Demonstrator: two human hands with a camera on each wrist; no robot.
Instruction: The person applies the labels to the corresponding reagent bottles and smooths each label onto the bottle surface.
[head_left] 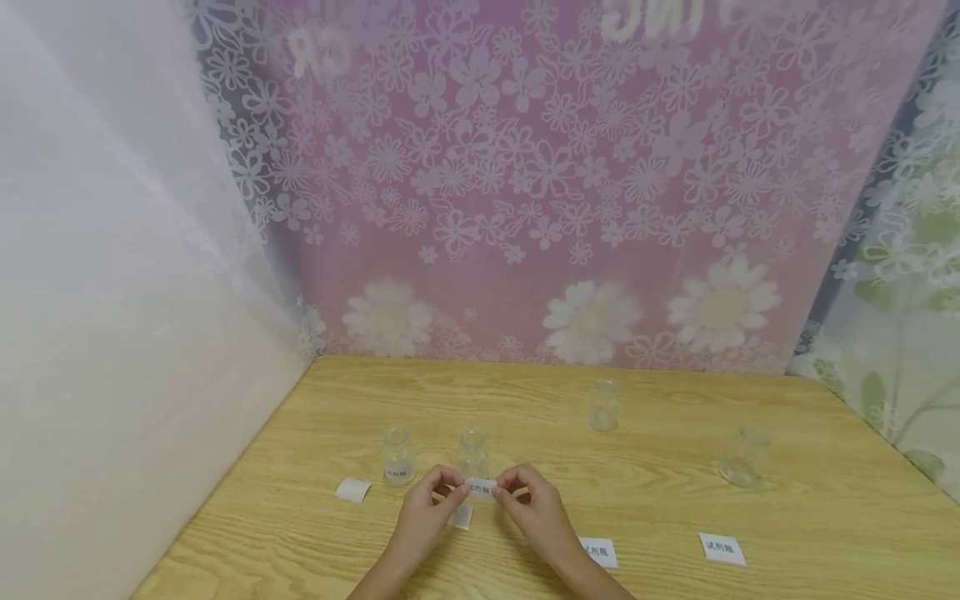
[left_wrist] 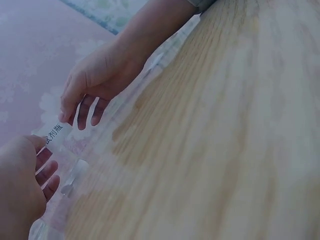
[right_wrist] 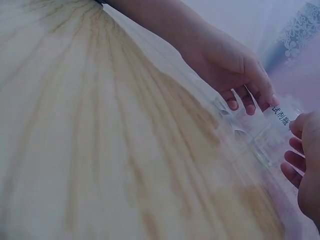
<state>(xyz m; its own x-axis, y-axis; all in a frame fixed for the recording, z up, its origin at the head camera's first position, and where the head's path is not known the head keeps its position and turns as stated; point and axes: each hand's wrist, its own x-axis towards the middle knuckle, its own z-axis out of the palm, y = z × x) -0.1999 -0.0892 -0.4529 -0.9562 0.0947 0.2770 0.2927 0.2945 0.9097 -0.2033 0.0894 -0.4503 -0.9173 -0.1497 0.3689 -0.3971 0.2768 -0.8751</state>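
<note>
Between both hands a small white label (head_left: 482,487) with dark printed characters is stretched level. My left hand (head_left: 429,510) pinches its left end, and my right hand (head_left: 537,510) pinches the other end. Just behind the label stands a clear glass bottle (head_left: 472,451), its lower part partly hidden. To the left, another glass bottle (head_left: 398,457) bears a label with the same kind of print. A white paper piece (head_left: 462,517) lies on the table below the left fingers. In the left wrist view the label (left_wrist: 54,133) spans the gap between thumbs and fingers.
A curled white paper (head_left: 352,490) lies on the wooden table (head_left: 315,533) at left. Two printed labels, one by the right forearm (head_left: 600,552) and one farther right (head_left: 722,548), lie flat. Glass bottles stand at the back (head_left: 603,406) and right (head_left: 745,458). Curtains surround the table.
</note>
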